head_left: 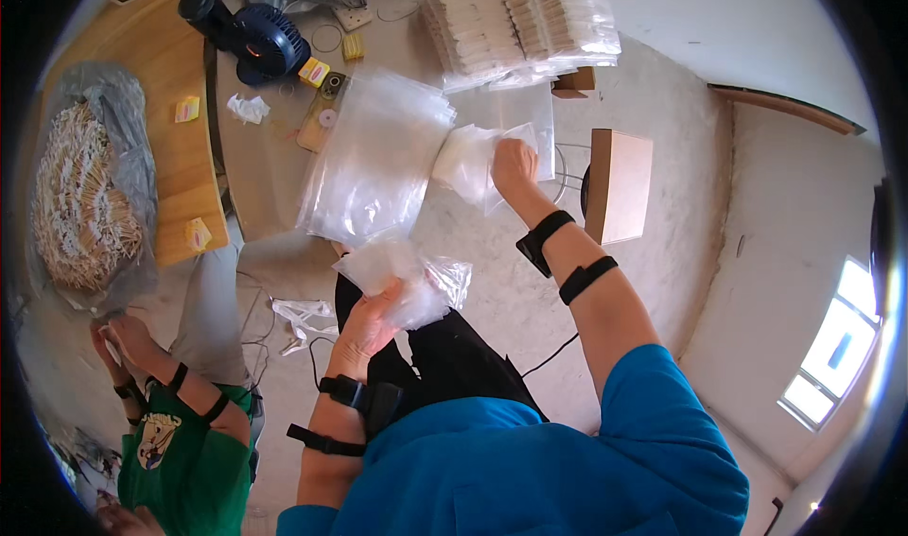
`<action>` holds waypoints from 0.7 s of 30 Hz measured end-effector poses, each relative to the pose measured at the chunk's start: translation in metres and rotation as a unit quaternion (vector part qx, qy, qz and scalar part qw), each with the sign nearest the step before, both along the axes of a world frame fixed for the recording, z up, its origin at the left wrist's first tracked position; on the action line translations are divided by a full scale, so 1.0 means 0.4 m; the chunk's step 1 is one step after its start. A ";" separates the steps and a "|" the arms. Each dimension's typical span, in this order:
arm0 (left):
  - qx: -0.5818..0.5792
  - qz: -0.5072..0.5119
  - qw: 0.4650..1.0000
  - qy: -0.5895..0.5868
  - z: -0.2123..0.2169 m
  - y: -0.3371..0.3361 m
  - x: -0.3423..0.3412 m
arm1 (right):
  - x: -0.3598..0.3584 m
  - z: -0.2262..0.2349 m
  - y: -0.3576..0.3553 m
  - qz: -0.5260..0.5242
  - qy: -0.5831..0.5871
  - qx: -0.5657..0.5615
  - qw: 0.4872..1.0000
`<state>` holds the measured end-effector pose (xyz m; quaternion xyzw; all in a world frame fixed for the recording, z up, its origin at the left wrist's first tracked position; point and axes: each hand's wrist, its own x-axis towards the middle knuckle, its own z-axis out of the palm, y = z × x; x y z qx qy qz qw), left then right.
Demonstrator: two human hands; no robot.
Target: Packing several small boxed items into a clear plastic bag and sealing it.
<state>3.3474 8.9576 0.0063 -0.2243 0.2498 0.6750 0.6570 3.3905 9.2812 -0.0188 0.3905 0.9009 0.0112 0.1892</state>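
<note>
My left hand [375, 317] is closed around a bunch of thin clear plastic bags [416, 288], held over my lap. At the table's near edge, my right hand [514, 167] has its fingers curled in on the edge of a pile of small clear plastic bags [463, 161]. How many bags it pinches cannot be made out. Left of that pile lies a stack of larger clear plastic bags [374, 153], its near end reaching over the table edge.
Filled clear packs [480, 27] are stacked at the back. A black fan [270, 43] stands back left. A grey bag of wooden-stick cotton swabs [85, 196] rests on the wooden table [189, 191], near a co-worker in a green shirt [194, 460]. A cardboard box [621, 186] is at right.
</note>
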 end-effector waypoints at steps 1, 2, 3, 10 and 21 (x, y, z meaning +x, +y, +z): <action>0.000 -0.003 1.000 -0.001 -0.006 -0.001 0.005 | -0.004 0.012 -0.002 -0.039 -0.007 -0.062 0.997; 0.001 -0.001 1.000 -0.001 -0.011 -0.003 0.011 | -0.005 0.024 -0.005 -0.037 -0.007 -0.061 0.997; 0.004 -0.003 1.000 -0.001 -0.011 0.002 0.012 | 0.002 0.032 -0.004 -0.017 0.013 -0.059 0.998; 0.009 -0.005 1.000 -0.006 0.010 0.022 0.011 | 0.043 0.061 -0.001 0.021 0.152 -0.068 0.986; 0.024 0.027 0.999 0.009 0.005 0.082 0.019 | 0.094 0.270 0.020 -0.029 0.278 -0.129 0.951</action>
